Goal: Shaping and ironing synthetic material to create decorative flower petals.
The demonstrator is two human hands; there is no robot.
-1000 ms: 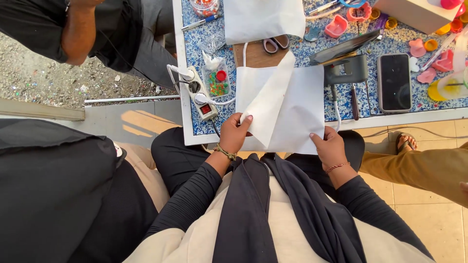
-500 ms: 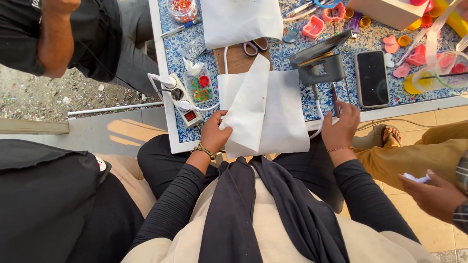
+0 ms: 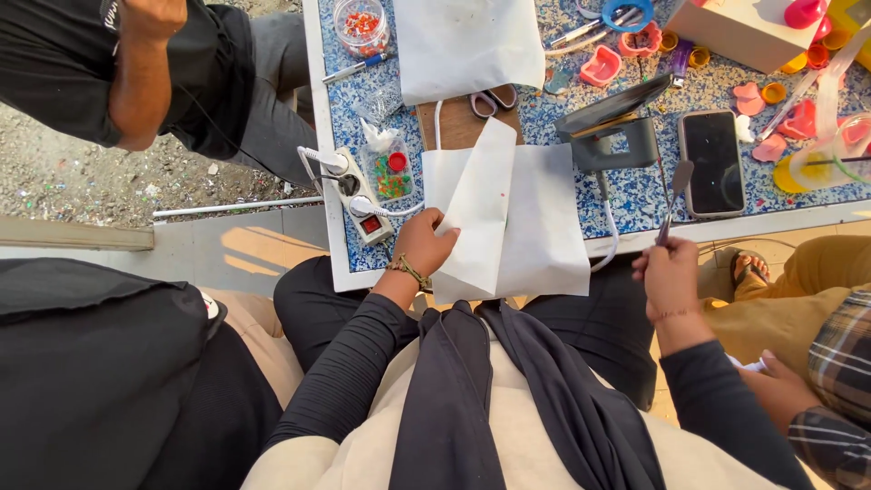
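Note:
My left hand pinches the folded-over edge of a white sheet of paper lying at the near edge of the blue speckled table. The sheet's left half is lifted and folded toward the middle. My right hand is off the paper, at the table's edge, gripping a thin metal spatula-like tool that points up toward the table. A dark iron sits on the table just behind the paper, its white cord trailing down over the edge.
A white power strip, a small bag of beads, scissors, a wooden board, a black phone, pink moulds and a bead jar crowd the table. One person stands at the left, another sits at the right.
My right hand left the paper's corner, moved right and picked up the thin metal tool. My left hand kept its hold on the folded paper. The view shifted left.

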